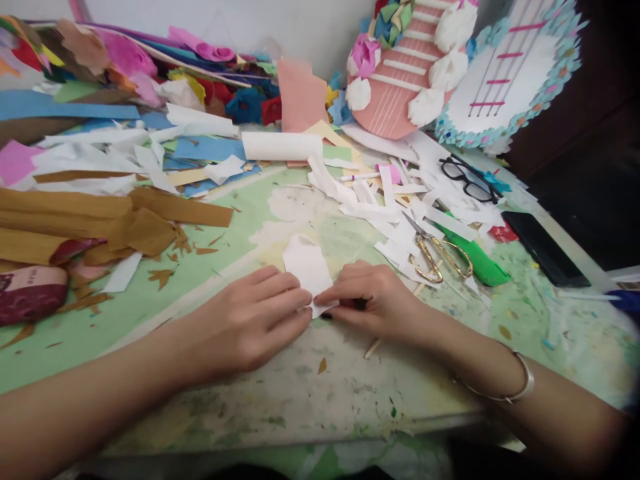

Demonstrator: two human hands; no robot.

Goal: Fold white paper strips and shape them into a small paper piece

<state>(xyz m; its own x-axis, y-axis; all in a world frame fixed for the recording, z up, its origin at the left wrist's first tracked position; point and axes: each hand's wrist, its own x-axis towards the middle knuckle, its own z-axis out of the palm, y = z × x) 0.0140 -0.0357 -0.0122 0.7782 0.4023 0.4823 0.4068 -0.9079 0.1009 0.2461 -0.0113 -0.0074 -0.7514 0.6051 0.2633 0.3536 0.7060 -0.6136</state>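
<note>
A small piece of white paper [306, 263] lies on the table between my two hands, its top edge rounded. Fingers of my left hand [255, 313] rest stretched out along its lower left side. At the lower right corner, my right hand [375, 300] pinches the paper between thumb and forefinger. Beneath my right hand, part of a thin wooden stick [373, 348] shows on the table. Gold-handled scissors [434, 247] lie beyond my right hand, blades partly apart, on white paper scraps [367, 200].
Brown crepe paper [65, 217] and a maroon packet [33, 293] lie at left. A white paper roll [283, 146] sits farther back. Glasses [470, 179], a green wrapper [475, 253] and a black phone [545, 248] are at right. Decorated guitar shapes [407, 73] lean at the back.
</note>
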